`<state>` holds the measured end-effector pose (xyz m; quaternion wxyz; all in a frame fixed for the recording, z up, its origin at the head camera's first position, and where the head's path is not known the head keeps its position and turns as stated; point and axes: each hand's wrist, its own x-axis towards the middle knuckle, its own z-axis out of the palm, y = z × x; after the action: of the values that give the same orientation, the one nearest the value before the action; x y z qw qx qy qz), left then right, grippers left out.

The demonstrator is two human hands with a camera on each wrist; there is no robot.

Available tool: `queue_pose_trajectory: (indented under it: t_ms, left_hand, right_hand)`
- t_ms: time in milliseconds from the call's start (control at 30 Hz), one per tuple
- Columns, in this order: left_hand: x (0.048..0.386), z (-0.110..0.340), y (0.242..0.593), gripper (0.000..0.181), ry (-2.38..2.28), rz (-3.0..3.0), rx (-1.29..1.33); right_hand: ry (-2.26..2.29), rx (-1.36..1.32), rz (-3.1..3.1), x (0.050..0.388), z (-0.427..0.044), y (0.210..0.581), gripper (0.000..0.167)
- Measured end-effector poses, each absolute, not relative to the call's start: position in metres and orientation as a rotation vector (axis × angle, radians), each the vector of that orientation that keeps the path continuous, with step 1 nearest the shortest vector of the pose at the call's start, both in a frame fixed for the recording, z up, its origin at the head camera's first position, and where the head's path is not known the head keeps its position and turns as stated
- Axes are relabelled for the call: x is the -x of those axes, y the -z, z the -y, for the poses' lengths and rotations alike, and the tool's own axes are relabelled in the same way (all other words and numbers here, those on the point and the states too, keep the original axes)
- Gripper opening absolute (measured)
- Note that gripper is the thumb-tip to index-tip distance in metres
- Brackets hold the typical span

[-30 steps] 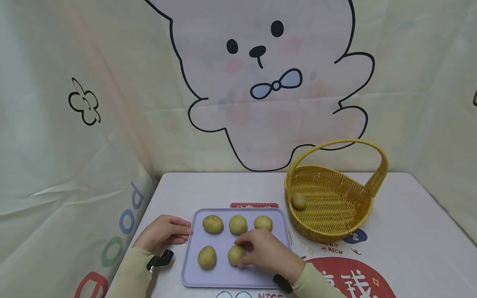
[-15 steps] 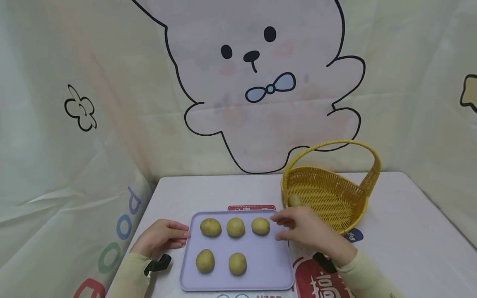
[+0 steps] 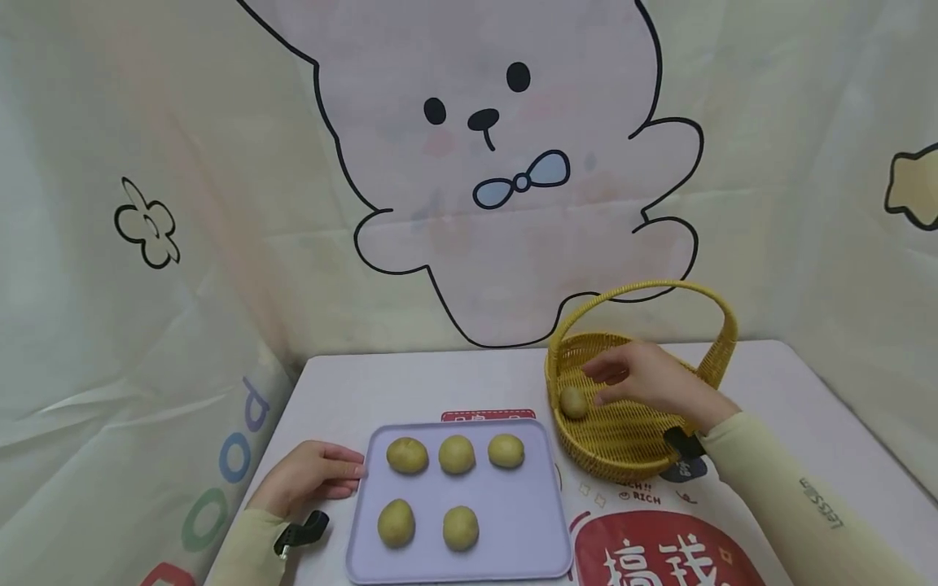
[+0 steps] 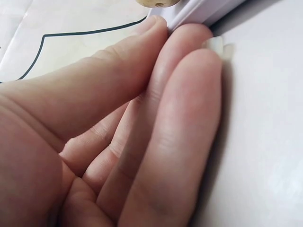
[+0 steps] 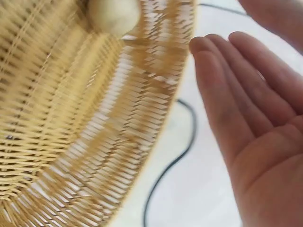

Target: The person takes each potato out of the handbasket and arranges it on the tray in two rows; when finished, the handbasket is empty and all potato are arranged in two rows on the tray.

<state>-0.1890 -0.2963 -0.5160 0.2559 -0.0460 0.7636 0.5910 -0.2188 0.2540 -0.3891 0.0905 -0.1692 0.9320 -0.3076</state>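
My left hand [image 3: 311, 476] is at the left edge of a pale purple tray [image 3: 519, 521]. Its thumb and fingers pinch the rim, which shows between the fingertips at the top of the left wrist view. Several potatoes sit on the tray in two rows, among them the front-left potato [image 3: 396, 522] and the front-middle potato [image 3: 460, 528]. Over a yellow wicker basket [image 3: 608, 468], my right hand [image 3: 652, 378] holds nothing, its fingers loosely extended. Just left of its fingertips lies a single potato [image 3: 574, 402], inside the basket against the left wall.
The basket's tall arched handle [image 3: 645, 285] rises above my right hand. A white table [image 3: 381, 387] with red printed patterns carries both tray and basket. Behind it hangs a cloth backdrop [image 3: 469, 228] with a cartoon drawing. Each wrist wears a black band.
My right hand has let go of the front-middle potato, left the tray and moved right and away from me to above the basket. My left hand stays at the tray's edge. The head view has shifted slightly.
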Motion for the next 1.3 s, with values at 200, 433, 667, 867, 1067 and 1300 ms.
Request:
queue_pose_trajectory:
  t_ms: [200, 433, 667, 867, 1067, 1300]
  left_hand:
    - [0.187, 0.296, 0.514, 0.040, -1.606, -2.060, 0.090]
    - [0.187, 0.294, 0.514, 0.040, -1.606, -2.056, 0.074]
    - [0.187, 0.294, 0.514, 0.040, -1.618, -2.044, 0.084]
    - [0.187, 0.296, 0.514, 0.039, -1.625, -2.043, 0.088]
    - [0.187, 0.297, 0.514, 0.040, -1.629, -2.042, 0.073]
    - [0.188, 0.298, 0.513, 0.040, -1.631, -2.044, 0.060]
  right_hand:
    - [0.961, 0.457, -2.671, 0.246, -0.265, 0.415, 0.048]
    - [0.991, 0.473, -2.578, 0.257, -0.266, 0.437, 0.050]
    - [0.982, 0.506, -2.533, 0.262, -0.263, 0.442, 0.052]
    - [0.964, 0.529, -2.518, 0.269, -0.262, 0.446, 0.055]
    - [0.938, 0.553, -2.512, 0.273, -0.260, 0.450, 0.053]
    - [0.934, 0.561, -2.515, 0.277, -0.258, 0.450, 0.054]
